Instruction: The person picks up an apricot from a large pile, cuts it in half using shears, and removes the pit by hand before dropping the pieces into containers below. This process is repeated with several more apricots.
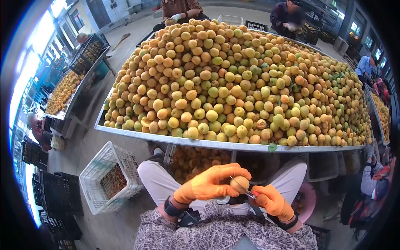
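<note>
I've got stacked black crates (60,192) well left of the left hand (214,182); far beyond it, a person in brown (180,6), plus, further left, probably a broom (121,41).

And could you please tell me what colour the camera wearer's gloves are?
The left glove and right glove are both orange, clearest in the head view.

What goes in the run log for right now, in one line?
left hand: holds fruit | right hand: holds knife | knife: against fruit | fruit pile: ahead
</note>
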`<state>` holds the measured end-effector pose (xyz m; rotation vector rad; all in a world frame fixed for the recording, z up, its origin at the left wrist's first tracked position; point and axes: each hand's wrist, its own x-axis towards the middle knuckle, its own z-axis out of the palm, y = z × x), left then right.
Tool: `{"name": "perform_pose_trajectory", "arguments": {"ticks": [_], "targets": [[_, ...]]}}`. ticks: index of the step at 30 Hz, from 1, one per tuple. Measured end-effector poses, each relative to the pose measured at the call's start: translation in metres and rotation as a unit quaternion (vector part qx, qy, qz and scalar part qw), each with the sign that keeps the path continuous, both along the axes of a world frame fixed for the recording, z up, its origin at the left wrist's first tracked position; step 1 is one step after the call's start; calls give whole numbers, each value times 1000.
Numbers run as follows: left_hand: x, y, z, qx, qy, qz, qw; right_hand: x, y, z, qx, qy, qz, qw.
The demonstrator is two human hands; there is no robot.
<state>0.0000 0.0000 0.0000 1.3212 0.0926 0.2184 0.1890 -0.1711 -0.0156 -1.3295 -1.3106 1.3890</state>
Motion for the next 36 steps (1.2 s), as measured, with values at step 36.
{"name": "perform_pose_trajectory", "arguments": {"ticks": [36], "targets": [[20,8,31,360,-2,-21,933,6,-8,-11,17,45,-26,999]]}}
